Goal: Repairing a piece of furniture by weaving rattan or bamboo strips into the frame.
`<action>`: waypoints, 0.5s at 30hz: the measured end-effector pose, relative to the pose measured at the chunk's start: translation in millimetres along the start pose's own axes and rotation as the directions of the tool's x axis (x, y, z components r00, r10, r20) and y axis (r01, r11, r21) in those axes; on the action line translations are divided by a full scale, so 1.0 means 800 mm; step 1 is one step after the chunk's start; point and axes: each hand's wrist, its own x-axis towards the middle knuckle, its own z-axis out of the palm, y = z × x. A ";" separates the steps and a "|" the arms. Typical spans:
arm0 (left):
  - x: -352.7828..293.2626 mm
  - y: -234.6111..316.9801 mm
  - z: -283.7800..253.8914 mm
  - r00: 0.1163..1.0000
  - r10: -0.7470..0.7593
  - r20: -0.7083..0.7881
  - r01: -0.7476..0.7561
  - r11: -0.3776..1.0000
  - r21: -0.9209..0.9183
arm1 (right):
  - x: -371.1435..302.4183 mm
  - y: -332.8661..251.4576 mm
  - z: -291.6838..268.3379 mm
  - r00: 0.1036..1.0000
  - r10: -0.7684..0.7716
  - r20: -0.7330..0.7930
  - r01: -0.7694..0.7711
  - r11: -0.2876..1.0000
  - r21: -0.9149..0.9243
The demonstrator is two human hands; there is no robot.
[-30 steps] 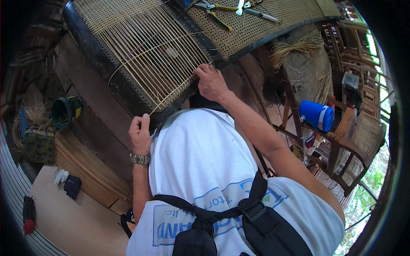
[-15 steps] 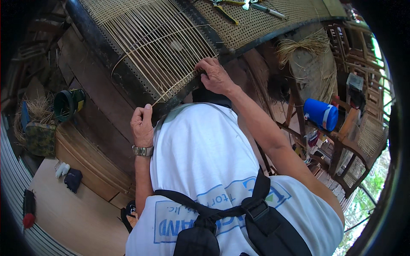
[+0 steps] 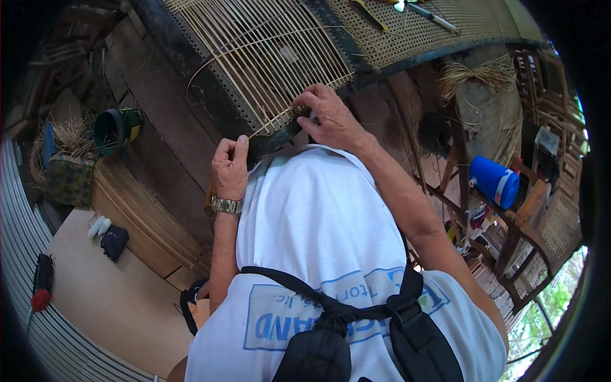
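A dark wooden frame with small holes along its rails lies before me, with pale cane strands stretched lengthwise across its opening. A few crosswise strands run through them at the near end. At the near left corner my left hand, wearing a metal watch, is closed, pinching the end of a cane strand between thumb and finger. My right hand reaches over the near rail with bent fingers touching the strands. Its thumb stands apart from the forefinger, and I see nothing gripped between them.
Adjoining the frame is a finished cane panel carrying a yellow-handled tool and a pen-like tool. At right are a bundle of cane, a blue jug and chairs. A green bucket and wooden board are at left.
The whole view has shifted, so the scene sits further right. My right hand has slid left along the near edge of the strands. The left hand keeps its pinch at the corner.
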 end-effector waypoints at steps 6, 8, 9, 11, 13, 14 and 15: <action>-0.001 0.014 0.005 1.000 -0.017 -0.022 0.018 0.996 0.083 | 0.001 -0.021 0.014 0.998 -0.057 0.018 0.056 0.996 0.074; -0.003 0.019 0.006 0.998 -0.019 -0.064 0.025 0.994 0.107 | 0.005 -0.018 0.011 0.997 -0.062 0.036 0.060 0.996 0.064; -0.003 0.018 0.006 0.998 -0.018 -0.065 0.025 0.994 0.109 | 0.005 -0.018 0.011 0.997 -0.059 0.052 0.056 0.997 0.053; -0.002 0.014 0.007 0.997 -0.028 -0.076 0.031 0.999 0.039 | 0.003 -0.025 0.010 0.998 -0.050 0.041 0.046 0.996 0.074; -0.003 0.007 0.008 0.997 -0.019 -0.077 0.019 1.000 0.005 | 0.002 -0.027 0.011 0.999 -0.040 0.032 0.037 0.995 0.097; -0.003 0.004 0.008 0.997 -0.010 -0.077 0.008 1.000 -0.030 | 0.001 -0.025 0.012 0.997 -0.067 0.025 0.064 0.995 0.080; -0.002 0.005 0.009 0.997 -0.009 -0.077 0.007 1.000 -0.029 | 0.002 -0.024 0.012 0.995 -0.094 0.018 0.092 0.994 0.063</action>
